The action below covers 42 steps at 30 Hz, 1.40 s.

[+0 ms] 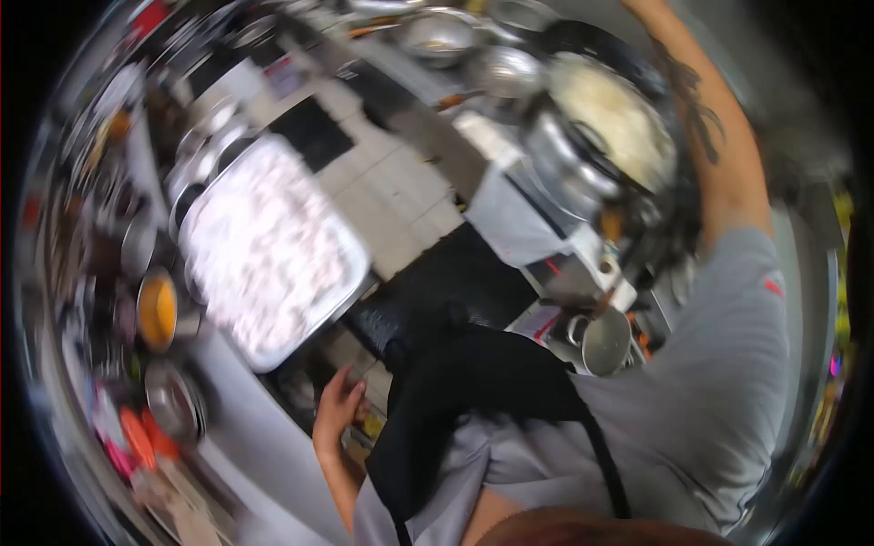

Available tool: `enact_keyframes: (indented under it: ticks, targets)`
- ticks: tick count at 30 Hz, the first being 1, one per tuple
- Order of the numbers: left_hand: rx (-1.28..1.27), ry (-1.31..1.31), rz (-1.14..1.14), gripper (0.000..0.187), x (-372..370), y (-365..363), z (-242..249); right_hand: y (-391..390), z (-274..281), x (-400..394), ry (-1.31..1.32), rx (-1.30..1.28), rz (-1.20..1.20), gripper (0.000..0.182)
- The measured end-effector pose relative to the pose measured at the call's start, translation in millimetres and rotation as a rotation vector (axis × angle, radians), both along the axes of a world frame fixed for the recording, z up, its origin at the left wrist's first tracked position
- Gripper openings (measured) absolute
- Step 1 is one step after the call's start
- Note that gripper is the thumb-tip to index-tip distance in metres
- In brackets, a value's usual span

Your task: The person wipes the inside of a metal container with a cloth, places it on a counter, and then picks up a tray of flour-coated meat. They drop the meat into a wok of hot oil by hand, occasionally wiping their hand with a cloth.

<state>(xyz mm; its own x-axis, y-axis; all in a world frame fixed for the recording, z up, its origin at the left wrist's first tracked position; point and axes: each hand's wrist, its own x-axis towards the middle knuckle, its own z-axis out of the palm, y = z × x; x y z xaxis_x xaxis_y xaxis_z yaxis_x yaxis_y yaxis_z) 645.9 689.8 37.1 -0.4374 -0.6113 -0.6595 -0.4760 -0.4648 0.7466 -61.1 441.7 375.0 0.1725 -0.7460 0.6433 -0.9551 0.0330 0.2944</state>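
Observation:
My left hand (340, 406) hangs low beside the dark apron (492, 382), its fingers loosely bent and apart with nothing visible in them. Nearest to it is a large metal tray (350, 278) piled with white, flour-like coated pieces (264, 246). My right arm (728, 155) stretches up past the stove, and its hand lies beyond the top edge. Beside that forearm sits a wide dark pan (601, 41) near a round vessel of pale yellowish, foamy contents (614, 114). A silver pot (564, 159) stands close by. Motion blurs much of the view.
Several metal pans (437, 36) with wooden handles line the stove side. A small saucepan (605, 341) stands nearer my body. On the left counter are a bowl of orange contents (157, 311) and stacked metal bowls (173, 400). Black mats (446, 278) cover part of the tiled floor (391, 191).

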Motion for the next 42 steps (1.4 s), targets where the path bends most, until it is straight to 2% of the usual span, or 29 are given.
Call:
enact_keyframes:
  ticks: [2, 5, 7, 8, 9, 10, 11, 13, 15, 18, 24, 27, 30, 34, 37, 38, 42]
  targets:
    - [-0.001, 0.026, 0.088, 0.054, 5, -3, -2, -51, -29, 108, -0.072, 0.16, 0.23, 0.051]
    - [0.051, 0.211, 0.471, 0.058, 14, -9, -27, -68, -58, 260, -0.109, 0.397, 0.491, 0.059]
    - [0.129, 0.322, 0.699, 0.059, 22, -16, -44, -75, -93, 354, -0.517, 0.769, 0.322, 0.065]
    - [0.159, 0.387, 0.77, 0.057, 27, -20, -52, -109, -140, 363, -0.263, 0.502, 0.727, 0.065]
    - [0.15, 0.44, 0.835, 0.054, 31, -21, -54, -95, -141, 407, -0.402, 0.765, 0.565, 0.071]
    - [0.144, 0.49, 0.894, 0.052, 32, -21, -56, -123, -182, 427, -0.419, 0.779, 0.599, 0.082]
    - [0.134, 0.544, 0.952, 0.049, 33, -24, -58, -137, -215, 444, -0.437, 0.796, 0.533, 0.092]
    - [0.101, 0.643, 0.996, 0.044, 35, -26, -66, -148, -250, 471, -0.579, 0.971, 0.544, 0.106]
    - [0.079, 0.708, 1.044, 0.038, 34, -30, -76, -140, -261, 487, -0.733, 1.092, 0.286, 0.102]
    - [0.073, 0.705, 1.122, 0.031, 33, -39, -79, -169, -319, 481, -0.896, 1.105, 0.201, 0.107]
    - [0.011, 0.668, 1.168, 0.022, 34, -51, -84, -199, -358, 481, -0.723, 1.117, 0.225, 0.108]
    - [0.035, 0.664, 1.193, 0.02, 36, -53, -70, -176, -333, 477, -0.792, 1.294, 0.323, 0.106]
    - [0.044, 0.698, 1.192, 0.02, 38, -55, -70, -173, -332, 474, -0.749, 1.386, 0.461, 0.108]
    - [0.051, 0.669, 1.152, 0.022, 40, -57, -75, -149, -308, 483, -0.606, 1.466, 0.315, 0.12]
    - [0.057, 0.66, 1.142, 0.023, 41, -58, -72, -147, -338, 486, -0.379, 1.221, 0.414, 0.12]
    - [0.061, 0.651, 1.139, 0.023, 42, -58, -69, -145, -349, 487, -0.443, 1.14, 0.378, 0.122]
    - [0.064, 0.631, 1.135, 0.022, 41, -57, -64, -151, -365, 480, -0.549, 1.08, 0.434, 0.114]
